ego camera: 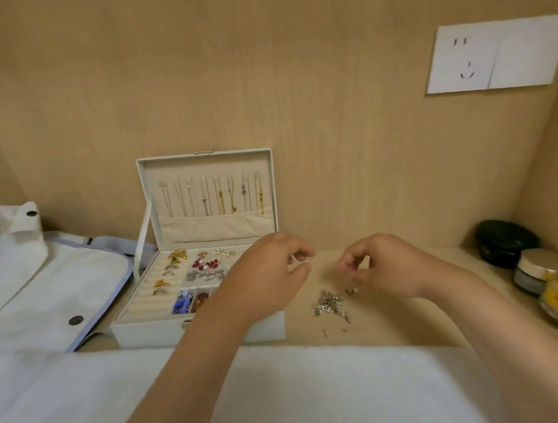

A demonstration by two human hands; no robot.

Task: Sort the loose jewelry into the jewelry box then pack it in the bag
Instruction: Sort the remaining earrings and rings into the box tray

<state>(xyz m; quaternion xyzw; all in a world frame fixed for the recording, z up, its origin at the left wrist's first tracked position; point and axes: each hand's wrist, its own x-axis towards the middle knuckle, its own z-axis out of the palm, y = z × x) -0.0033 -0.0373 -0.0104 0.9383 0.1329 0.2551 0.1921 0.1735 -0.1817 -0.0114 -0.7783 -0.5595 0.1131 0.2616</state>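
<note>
Both arms reach forward over the white bed. The left hand (266, 274) hovers over the open jewelry box (196, 289), fingers curled, pinching something tiny. The right hand (385, 267) pinches a small piece above the loose jewelry (332, 304) on the wooden surface (403, 322). The white bag (37, 288) lies left of the box.

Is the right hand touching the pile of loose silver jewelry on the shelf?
Apart. The head view shows the right hand raised above the pile of silver jewelry, with bare wood visible between its fingertips and the pile.
</note>
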